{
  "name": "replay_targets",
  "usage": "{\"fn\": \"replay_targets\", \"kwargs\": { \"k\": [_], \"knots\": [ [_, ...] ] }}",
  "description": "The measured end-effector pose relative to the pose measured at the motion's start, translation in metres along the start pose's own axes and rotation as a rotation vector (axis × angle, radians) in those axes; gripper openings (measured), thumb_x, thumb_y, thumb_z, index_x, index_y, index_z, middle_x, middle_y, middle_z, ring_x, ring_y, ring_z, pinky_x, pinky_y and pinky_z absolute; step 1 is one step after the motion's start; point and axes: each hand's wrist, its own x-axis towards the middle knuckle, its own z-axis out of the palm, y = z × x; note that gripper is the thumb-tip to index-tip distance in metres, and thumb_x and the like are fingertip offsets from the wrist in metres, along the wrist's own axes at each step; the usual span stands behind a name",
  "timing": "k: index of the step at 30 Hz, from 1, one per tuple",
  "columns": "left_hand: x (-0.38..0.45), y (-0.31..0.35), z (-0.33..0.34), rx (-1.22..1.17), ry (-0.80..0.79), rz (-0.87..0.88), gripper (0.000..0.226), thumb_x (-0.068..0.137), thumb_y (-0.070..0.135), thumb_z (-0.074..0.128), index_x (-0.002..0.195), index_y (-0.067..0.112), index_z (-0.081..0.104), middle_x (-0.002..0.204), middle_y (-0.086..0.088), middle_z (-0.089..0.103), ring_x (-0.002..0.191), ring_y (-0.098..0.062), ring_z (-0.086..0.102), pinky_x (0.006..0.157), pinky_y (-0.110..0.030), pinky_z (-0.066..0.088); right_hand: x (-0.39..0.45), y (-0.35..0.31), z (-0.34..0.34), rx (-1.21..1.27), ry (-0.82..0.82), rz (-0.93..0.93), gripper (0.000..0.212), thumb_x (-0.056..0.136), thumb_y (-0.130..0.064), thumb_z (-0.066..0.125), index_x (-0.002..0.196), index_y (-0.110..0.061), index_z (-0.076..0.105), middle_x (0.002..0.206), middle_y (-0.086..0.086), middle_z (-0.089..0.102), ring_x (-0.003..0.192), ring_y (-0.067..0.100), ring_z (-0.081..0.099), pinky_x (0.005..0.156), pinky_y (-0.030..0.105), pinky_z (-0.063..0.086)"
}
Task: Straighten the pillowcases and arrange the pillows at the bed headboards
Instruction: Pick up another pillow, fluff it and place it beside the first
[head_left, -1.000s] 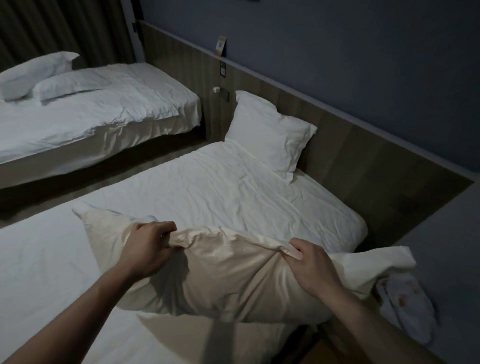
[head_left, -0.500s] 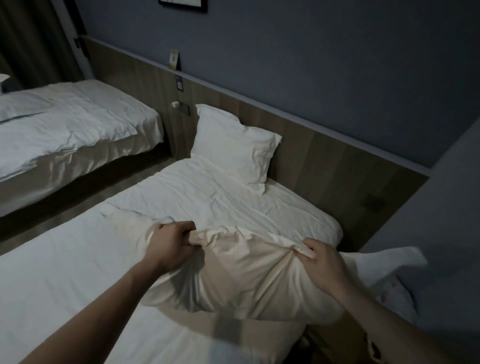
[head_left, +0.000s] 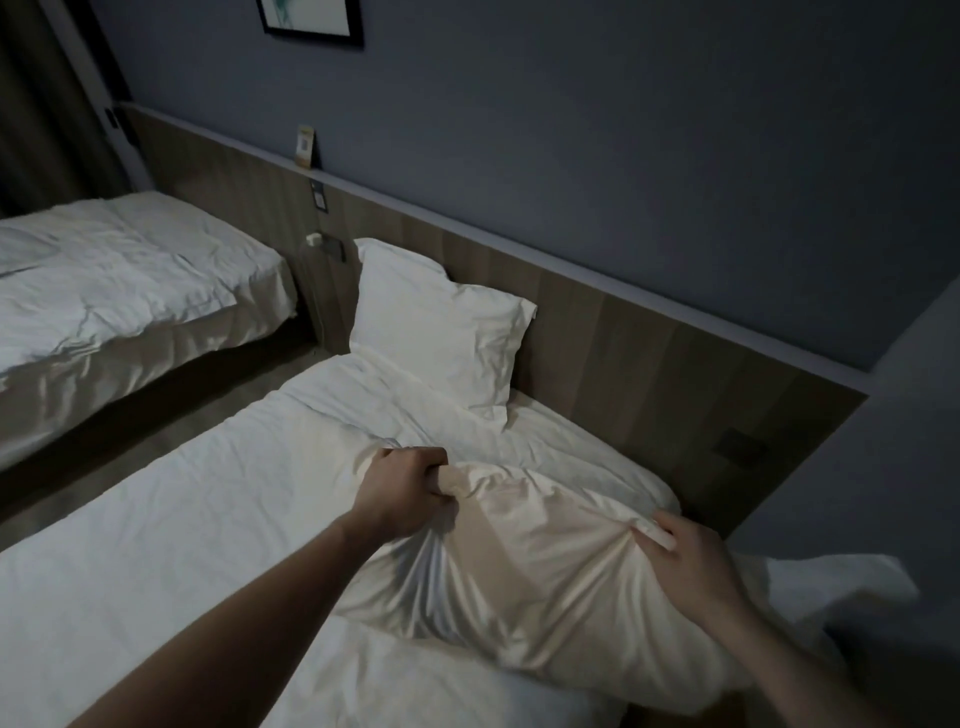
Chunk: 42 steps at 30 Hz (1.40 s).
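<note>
I hold a cream pillow in a loose white pillowcase over the near bed. My left hand grips a bunch of its top edge on the left. My right hand pinches the top edge on the right. The pillowcase's free end trails off the bed's right side. A second white pillow leans upright against the wooden headboard at the bed's far left corner.
A second bed with rumpled white bedding stands to the left across a dark floor gap. A grey wall closes in on the right. Switch plates and a small card sit on the headboard ledge; a framed picture hangs above.
I have carried the pillow forward and right toward the headboard, lowering it nearer the mattress. My view has swung right, so less of the left bed shows. Both grips are unchanged.
</note>
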Motion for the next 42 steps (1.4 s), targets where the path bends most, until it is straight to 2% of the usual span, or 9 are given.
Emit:
{"fn": "replay_targets", "kwargs": {
  "k": [9,15,22,24,26,27,31,34,42],
  "knots": [
    [0.174,0.026,0.092,0.047,-0.158,-0.084,0.032,0.07,0.039,0.08,0.08,0.018,0.059,0.067,0.009,0.052,0.09,-0.033,0.067,0.068,-0.034,0.031,0.146,0.089,0.002,-0.051,-0.077,0.154,0.026,0.098,-0.048,0.058,0.1,-0.024,0.069,0.102,0.004,0.075,0.102,0.034,0.068,0.08,0.036,0.05],
    [0.289,0.047,0.147,0.043,-0.22,-0.113,0.032,0.074,0.038,0.082,0.074,0.028,0.052,0.079,0.006,0.06,0.095,-0.035,0.067,0.07,-0.034,0.034,0.242,0.136,-0.008,0.034,-0.051,0.204,0.031,0.099,-0.037,0.062,0.071,-0.031,0.052,0.068,-0.007,0.056,0.069,0.021,0.059,0.065,0.037,0.043],
    [0.41,0.068,0.211,0.077,-0.234,-0.071,0.03,0.076,0.033,0.08,0.103,0.025,0.073,0.104,-0.003,0.077,0.103,-0.034,0.069,0.078,-0.033,0.042,0.334,0.196,-0.006,-0.009,0.009,0.275,0.037,0.096,-0.028,0.069,0.067,-0.029,0.046,0.069,-0.007,0.058,0.076,0.029,0.064,0.068,0.037,0.043],
    [0.431,0.07,0.232,0.048,-0.239,-0.07,0.028,0.081,0.03,0.076,0.108,0.025,0.074,0.112,-0.002,0.075,0.108,-0.031,0.068,0.084,-0.033,0.048,0.348,0.211,-0.002,-0.063,-0.071,0.303,0.013,0.098,-0.035,0.065,0.088,-0.027,0.066,0.091,0.003,0.07,0.099,0.033,0.07,0.081,0.04,0.049],
    [0.442,0.068,0.249,0.036,-0.255,-0.074,0.027,0.089,0.028,0.073,0.117,0.027,0.073,0.125,0.003,0.071,0.117,-0.025,0.063,0.096,-0.033,0.049,0.36,0.23,0.011,-0.118,-0.141,0.356,0.044,0.103,-0.041,0.055,0.135,-0.013,0.064,0.132,0.01,0.068,0.128,0.032,0.061,0.103,0.039,0.046],
    [0.445,0.065,0.256,0.03,-0.255,-0.071,0.029,0.091,0.028,0.072,0.12,0.028,0.071,0.13,0.006,0.068,0.121,-0.022,0.061,0.1,-0.034,0.048,0.365,0.234,0.014,-0.128,-0.152,0.384,0.051,0.104,-0.042,0.053,0.144,-0.011,0.058,0.141,0.01,0.063,0.133,0.031,0.057,0.107,0.039,0.044],
    [0.447,0.053,0.275,-0.036,-0.274,-0.169,0.038,0.088,0.035,0.075,0.125,0.027,0.068,0.134,0.005,0.061,0.12,-0.02,0.062,0.101,-0.034,0.051,0.397,0.247,0.021,-0.175,-0.062,0.393,0.04,0.1,-0.036,0.058,0.127,-0.007,0.065,0.123,0.016,0.069,0.115,0.035,0.066,0.089,0.038,0.047],
    [0.448,0.043,0.282,-0.118,-0.332,-0.38,0.051,0.087,0.044,0.075,0.132,0.023,0.062,0.136,-0.003,0.059,0.12,-0.023,0.061,0.1,-0.032,0.049,0.415,0.248,0.016,-0.253,-0.107,0.404,0.054,0.098,-0.04,0.06,0.143,-0.012,0.053,0.141,0.013,0.06,0.128,0.034,0.059,0.099,0.042,0.049],
    [0.479,0.026,0.305,-0.235,-0.344,-0.649,0.077,0.081,0.067,0.072,0.135,0.014,0.059,0.137,-0.008,0.059,0.122,-0.027,0.061,0.09,-0.032,0.048,0.457,0.218,0.032,-0.167,-0.106,0.247,0.086,0.076,-0.065,0.077,0.145,-0.02,0.051,0.141,0.007,0.062,0.128,0.03,0.06,0.099,0.041,0.051]
  ]
}}
